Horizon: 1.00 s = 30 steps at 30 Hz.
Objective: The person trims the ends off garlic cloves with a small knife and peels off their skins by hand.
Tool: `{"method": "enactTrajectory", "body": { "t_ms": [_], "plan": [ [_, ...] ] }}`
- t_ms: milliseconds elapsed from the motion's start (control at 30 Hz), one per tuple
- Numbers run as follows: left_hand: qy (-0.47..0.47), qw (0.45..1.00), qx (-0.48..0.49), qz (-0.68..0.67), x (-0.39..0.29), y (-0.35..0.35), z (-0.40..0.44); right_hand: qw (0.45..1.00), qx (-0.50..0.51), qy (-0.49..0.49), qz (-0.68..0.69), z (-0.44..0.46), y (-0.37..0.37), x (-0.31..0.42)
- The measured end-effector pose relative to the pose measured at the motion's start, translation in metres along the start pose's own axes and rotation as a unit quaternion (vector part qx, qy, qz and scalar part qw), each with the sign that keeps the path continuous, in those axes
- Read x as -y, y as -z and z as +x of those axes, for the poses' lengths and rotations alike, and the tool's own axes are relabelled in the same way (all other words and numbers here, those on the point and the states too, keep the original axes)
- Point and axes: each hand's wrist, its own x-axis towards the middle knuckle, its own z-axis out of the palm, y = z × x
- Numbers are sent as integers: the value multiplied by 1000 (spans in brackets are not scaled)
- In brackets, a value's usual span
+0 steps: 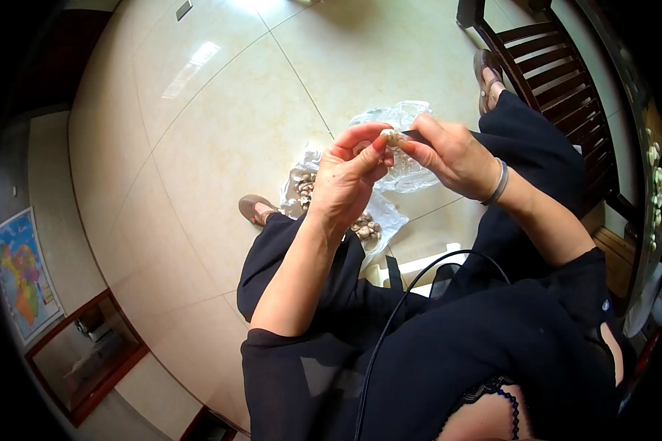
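A small pale mushroom [391,137] is pinched between the fingertips of my left hand [351,170], held up above my knees. My right hand [452,156] is closed around a dark, thin tool that looks like a small knife [417,137]; most of it is hidden by the fingers. Its thumb tip meets the mushroom. Below my left hand, brownish mushrooms [366,226] lie in an opened white plastic bag [391,219] on the floor, partly covered by my forearm. Behind my hands sits a clear plastic bag [412,176], its contents hard to make out.
Pale tiles [213,147] cover the floor. A dark slatted wooden chair [548,66] stands at the right, near a table edge with several pale pieces [655,184] on it. Beneath me is a white stool [419,263]. A black cord [412,283] hangs across my front.
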Motion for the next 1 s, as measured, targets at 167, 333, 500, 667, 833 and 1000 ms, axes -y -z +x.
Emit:
{"method": "enactTrajectory", "body": {
  "t_ms": [167, 333, 500, 667, 833, 1000],
  "plan": [
    [-12, 999, 0, 37, 3, 1, 0, 999, 10, 32, -26, -1, 0, -1],
    [-26, 998, 15, 52, 1, 2, 0, 999, 4, 48, -15, 0, -3, -6],
    [-36, 998, 24, 50, 1, 2, 0, 998, 3, 61, -5, 0, -4, -7],
    [-40, 998, 25, 44, 3, 2, 1, 998, 9, 64, -12, 0, -3, -6],
    [-38, 998, 27, 49, 4, 4, 1, 996, 0, 75, -48, -1, -2, -4],
    [-36, 998, 25, 40, 6, 3, 1, 992, -9, 88, -89, -1, 0, -2]
  ]
}}
